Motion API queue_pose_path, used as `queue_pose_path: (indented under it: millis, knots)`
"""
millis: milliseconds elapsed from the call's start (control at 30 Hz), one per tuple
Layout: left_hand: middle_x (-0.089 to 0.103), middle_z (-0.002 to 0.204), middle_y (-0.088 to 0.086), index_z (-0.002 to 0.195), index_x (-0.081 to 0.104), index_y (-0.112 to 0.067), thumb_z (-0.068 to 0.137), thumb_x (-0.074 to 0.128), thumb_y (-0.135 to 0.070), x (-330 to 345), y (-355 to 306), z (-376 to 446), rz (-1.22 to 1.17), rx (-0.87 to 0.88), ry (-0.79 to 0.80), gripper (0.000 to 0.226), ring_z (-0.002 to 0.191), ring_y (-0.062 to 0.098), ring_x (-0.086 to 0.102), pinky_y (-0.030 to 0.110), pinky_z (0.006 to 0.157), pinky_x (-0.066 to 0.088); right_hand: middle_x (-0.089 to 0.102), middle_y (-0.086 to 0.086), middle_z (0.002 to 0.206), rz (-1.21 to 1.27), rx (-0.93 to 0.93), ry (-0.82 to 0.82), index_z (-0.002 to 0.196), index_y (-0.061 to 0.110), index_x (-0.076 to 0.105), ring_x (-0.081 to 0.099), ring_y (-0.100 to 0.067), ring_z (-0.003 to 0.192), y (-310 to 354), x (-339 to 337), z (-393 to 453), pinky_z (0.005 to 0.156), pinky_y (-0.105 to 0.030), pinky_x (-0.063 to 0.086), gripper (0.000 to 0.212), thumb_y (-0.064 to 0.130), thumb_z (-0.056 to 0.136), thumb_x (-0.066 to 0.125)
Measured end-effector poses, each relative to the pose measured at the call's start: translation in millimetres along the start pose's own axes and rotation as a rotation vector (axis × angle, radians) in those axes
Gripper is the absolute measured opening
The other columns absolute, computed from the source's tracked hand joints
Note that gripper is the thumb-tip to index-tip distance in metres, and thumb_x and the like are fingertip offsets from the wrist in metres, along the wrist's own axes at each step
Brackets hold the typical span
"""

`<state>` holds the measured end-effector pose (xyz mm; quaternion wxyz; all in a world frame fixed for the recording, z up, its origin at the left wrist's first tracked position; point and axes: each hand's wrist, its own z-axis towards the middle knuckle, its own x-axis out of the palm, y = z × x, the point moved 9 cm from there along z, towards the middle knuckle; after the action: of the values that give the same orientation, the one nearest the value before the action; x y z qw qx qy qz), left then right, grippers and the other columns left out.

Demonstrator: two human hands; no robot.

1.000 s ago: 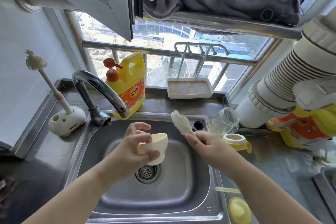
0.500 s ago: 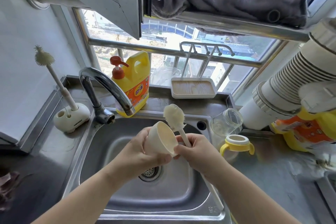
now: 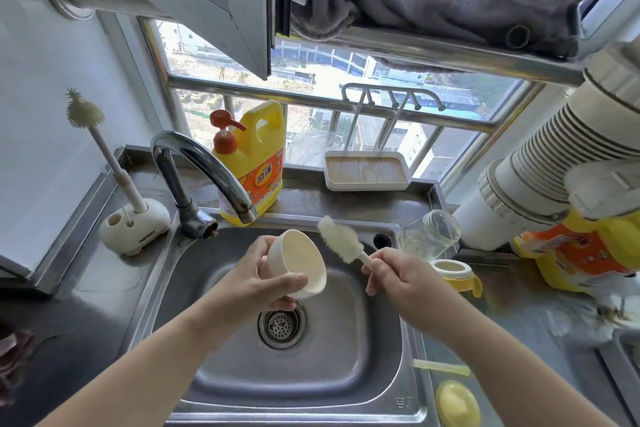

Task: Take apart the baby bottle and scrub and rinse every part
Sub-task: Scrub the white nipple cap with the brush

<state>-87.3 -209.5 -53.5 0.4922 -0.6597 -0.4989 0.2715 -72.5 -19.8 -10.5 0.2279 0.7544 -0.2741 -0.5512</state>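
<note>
At the frame centre, above the sink (image 3: 194, 263), the left hand (image 3: 258, 282) grips a cream cap (image 3: 303, 262) — the right hand (image 3: 403, 276) grips a brush (image 3: 341, 241), its head just beside the cap's rim.

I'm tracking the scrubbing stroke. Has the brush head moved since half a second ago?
Yes. The brush head then stood against the cup rim; now it lies clear of it, to the right, nearer the sink's overflow hole.
</note>
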Motion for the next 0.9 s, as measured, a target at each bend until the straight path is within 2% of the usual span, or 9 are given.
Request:
queue_pose_path:
  millis: [100, 167, 267, 367, 467, 533, 733, 833, 900]
  knots:
    - [0.062, 0.11, 0.011, 0.115, 0.054, -0.028, 0.045, 0.076, -0.047, 0, -2, 1, 0.032, 0.005, 0.029, 0.075, 0.092, 0.02, 0.068, 0.032, 0.072, 0.057, 0.06, 0.008, 0.073, -0.259, -0.21, 0.044, 0.094, 0.022, 0.066, 0.049, -0.001, 0.061, 22, -2, -2, 0.061, -0.012, 0.039, 0.014, 0.028, 0.094, 0.053]
    - [0.065, 0.108, 0.011, 0.116, 0.057, -0.027, 0.047, 0.075, -0.047, 6, -2, 1, 0.055, -0.005, 0.071, 0.074, 0.09, 0.02, 0.068, 0.034, 0.07, 0.057, 0.061, 0.006, 0.081, -0.464, -0.314, -0.041, 0.094, 0.022, 0.067, 0.056, -0.011, 0.073, 36, -3, 1, 0.069, -0.024, 0.047, 0.017, 0.029, 0.093, 0.052]
    - [0.068, 0.104, 0.01, 0.113, 0.062, -0.027, 0.047, 0.077, -0.043, 4, -4, 3, 0.017, -0.008, 0.051, 0.07, 0.091, 0.023, 0.068, 0.04, 0.074, 0.057, 0.054, 0.005, 0.068, -0.719, -0.451, -0.241, 0.077, 0.023, 0.064, 0.057, -0.018, 0.057, 60, -7, 1, 0.048, -0.026, 0.041, 0.017, 0.03, 0.087, 0.052]
    - [0.072, 0.089, 0.003, 0.106, 0.066, -0.024, 0.043, 0.08, -0.035, -4, -11, 4, -0.007, 0.041, 0.01, 0.066, 0.083, 0.018, 0.069, 0.033, 0.068, 0.058, 0.06, 0.002, 0.085, -0.586, -0.38, 0.079, 0.095, 0.021, 0.066, 0.057, -0.019, 0.076, 52, 20, 3, 0.063, -0.029, 0.043, 0.022, 0.028, 0.096, 0.044]
    - [0.071, 0.086, 0.002, 0.107, 0.065, -0.022, 0.042, 0.081, -0.034, -4, -11, 1, 0.008, 0.07, -0.003, 0.068, 0.077, 0.014, 0.068, 0.023, 0.064, 0.054, 0.057, 0.004, 0.073, -0.241, -0.146, 0.377, 0.1, 0.022, 0.07, 0.045, -0.01, 0.06, 38, 32, 0, 0.057, -0.019, 0.039, 0.025, 0.033, 0.095, 0.048]
    - [0.071, 0.087, 0.003, 0.109, 0.065, -0.021, 0.042, 0.081, -0.033, -4, -10, 2, 0.013, 0.076, -0.008, 0.07, 0.077, 0.013, 0.068, 0.022, 0.064, 0.053, 0.053, 0.006, 0.072, -0.318, -0.193, 0.307, 0.099, 0.022, 0.07, 0.042, -0.006, 0.057, 38, 27, 6, 0.055, -0.015, 0.034, 0.024, 0.032, 0.095, 0.049]
    - [0.07, 0.099, 0.009, 0.113, 0.064, -0.023, 0.046, 0.08, -0.034, -1, -6, 8, -0.052, -0.01, 0.053, 0.071, 0.089, 0.022, 0.069, 0.037, 0.071, 0.057, 0.054, 0.007, 0.069, -0.734, -0.436, -0.267, 0.084, 0.026, 0.064, 0.06, -0.017, 0.058, 61, -3, 6, 0.043, -0.025, 0.044, 0.003, 0.024, 0.082, 0.064]
    - [0.072, 0.091, 0.005, 0.11, 0.065, -0.021, 0.042, 0.081, -0.03, -1, -6, 8, -0.064, 0.004, 0.039, 0.07, 0.082, 0.019, 0.07, 0.032, 0.065, 0.057, 0.056, 0.003, 0.09, -0.698, -0.344, -0.078, 0.1, 0.024, 0.059, 0.06, -0.024, 0.081, 46, 15, 10, 0.06, -0.029, 0.041, 0.017, 0.026, 0.096, 0.042]
    - [0.072, 0.086, 0.002, 0.109, 0.065, -0.02, 0.041, 0.082, -0.028, -3, -8, 7, -0.033, 0.041, 0.025, 0.071, 0.078, 0.016, 0.069, 0.026, 0.063, 0.055, 0.056, 0.002, 0.084, -0.574, -0.274, 0.159, 0.099, 0.022, 0.062, 0.057, -0.022, 0.079, 37, 33, 11, 0.064, -0.028, 0.041, 0.023, 0.03, 0.097, 0.04]
